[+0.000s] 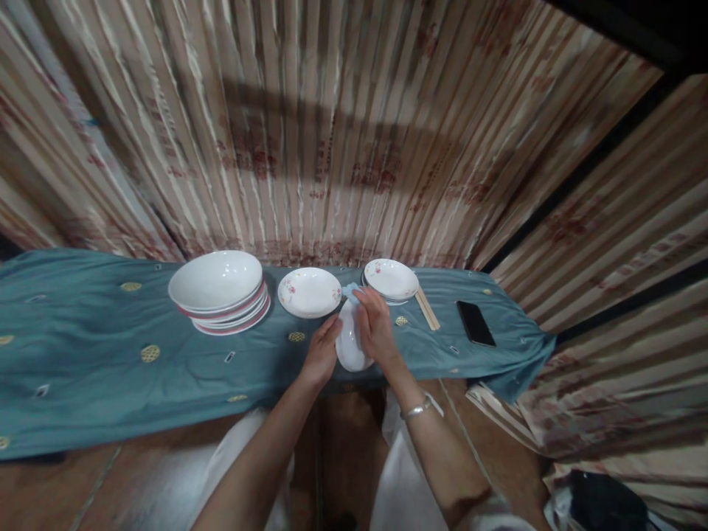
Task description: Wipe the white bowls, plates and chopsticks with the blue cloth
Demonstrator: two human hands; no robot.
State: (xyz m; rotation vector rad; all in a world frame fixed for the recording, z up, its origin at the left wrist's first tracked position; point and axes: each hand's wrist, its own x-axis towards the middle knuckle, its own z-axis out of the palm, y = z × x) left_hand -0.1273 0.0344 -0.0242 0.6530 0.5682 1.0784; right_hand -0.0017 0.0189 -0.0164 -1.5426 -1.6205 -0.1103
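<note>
A white plate (349,348) is tilted up on edge between my hands, near the front edge of the cloth-covered table. My left hand (321,352) grips its left rim. My right hand (376,323) is closed on a light blue cloth (350,290) and presses against the plate's right side. Most of the cloth is hidden behind the fingers. Just beyond my hands lies a white oval plate (310,293) with red flowers. Further right is a small stack of similar flowered plates (391,280).
Stacked white bowls with red rims (221,284) stand at the left. Wooden chopsticks (428,310) lie beside the plate stack, and a black phone (476,323) lies further right. A green patterned tablecloth (110,376) covers the narrow table. Pleated curtains (332,147) hang close behind it.
</note>
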